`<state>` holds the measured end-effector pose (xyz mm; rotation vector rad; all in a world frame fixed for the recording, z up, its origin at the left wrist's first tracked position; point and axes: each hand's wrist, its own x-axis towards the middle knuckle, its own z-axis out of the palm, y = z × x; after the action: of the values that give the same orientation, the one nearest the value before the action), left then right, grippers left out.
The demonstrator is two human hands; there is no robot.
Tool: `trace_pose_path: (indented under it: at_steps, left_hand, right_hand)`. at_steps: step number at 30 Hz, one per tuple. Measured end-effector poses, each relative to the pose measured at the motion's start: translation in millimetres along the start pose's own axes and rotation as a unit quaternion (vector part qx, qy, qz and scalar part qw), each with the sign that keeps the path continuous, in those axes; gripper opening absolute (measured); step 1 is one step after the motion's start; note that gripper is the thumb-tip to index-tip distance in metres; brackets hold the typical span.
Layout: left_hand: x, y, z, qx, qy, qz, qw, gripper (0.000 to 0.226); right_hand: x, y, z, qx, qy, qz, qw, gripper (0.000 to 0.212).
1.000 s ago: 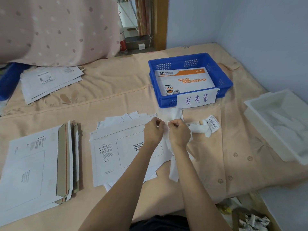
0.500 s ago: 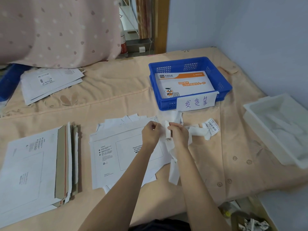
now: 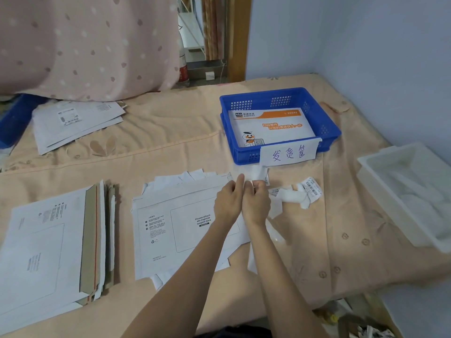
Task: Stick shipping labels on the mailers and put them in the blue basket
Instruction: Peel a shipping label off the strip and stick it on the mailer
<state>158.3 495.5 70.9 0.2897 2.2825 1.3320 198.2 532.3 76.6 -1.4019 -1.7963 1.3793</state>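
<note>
A white mailer [image 3: 180,230] with a printed waybill box lies on top of a small pile in front of me. Above its upper right corner, my left hand [image 3: 228,201] and my right hand [image 3: 256,202] are pressed together and both pinch a white shipping label strip [image 3: 256,172] that curls up past the fingertips. More of the strip trails down under my right wrist. The blue basket [image 3: 327,129] stands just beyond, holding one orange and white mailer [image 3: 271,128] and carrying a handwritten paper sign on its front.
A stack of mailers [image 3: 48,250] lies at the left. More labelled mailers [image 3: 75,123] lie far left. Crumpled label scraps [image 3: 299,193] sit right of my hands. A white tray [image 3: 412,191] stands at the right; the bed's front edge is near.
My hands have come closer together and lifted slightly toward the basket, and the label strip now stands up above my fingertips. The view has tilted down a little.
</note>
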Motion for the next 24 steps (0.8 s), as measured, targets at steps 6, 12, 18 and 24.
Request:
trace_pose_path:
  at_steps: [6,12,18,24]
  left_hand:
    - [3,3,-2,-0.049,0.000,0.039,0.998,0.061]
    - [1,9,0,-0.167,-0.018,-0.017,0.986,0.036]
    - [0,10,-3,-0.223,-0.030,-0.064,0.972,0.043]
    - [1,9,-9,-0.272,-0.052,-0.099,0.956,0.034]
  right_hand:
    - [1,-3,-2,0.030,-0.008,-0.022,0.999,0.017]
    - [3,-6,2,0.175,-0.020,0.064,0.982,0.008]
    - [1,-8,1,0.232,-0.013,0.123,0.965,0.015]
    - [3,-11,-4,0.330,-0.029,0.189,0.924,0.014]
